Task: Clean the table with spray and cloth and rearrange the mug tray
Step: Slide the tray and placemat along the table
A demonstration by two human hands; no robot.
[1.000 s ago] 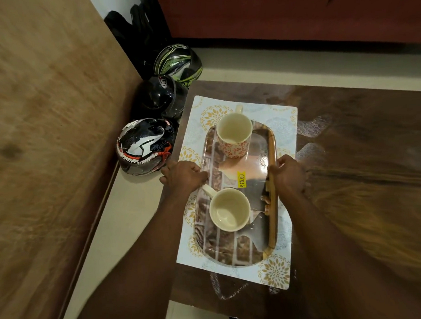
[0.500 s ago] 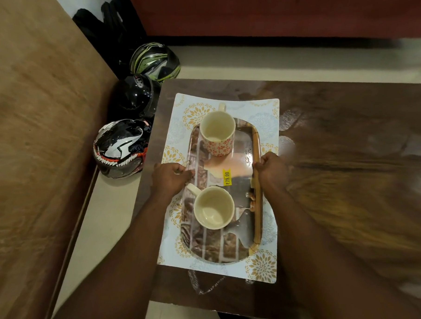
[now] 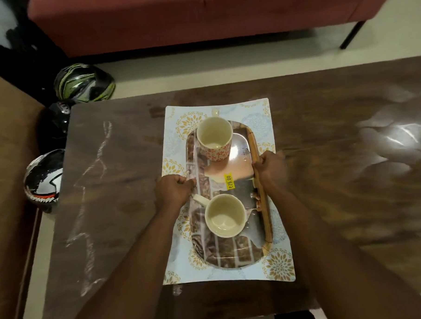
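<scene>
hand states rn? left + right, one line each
Left hand: fingers curled round the left rim of the mug tray.
Right hand: grips the tray's bamboo right rim.
</scene>
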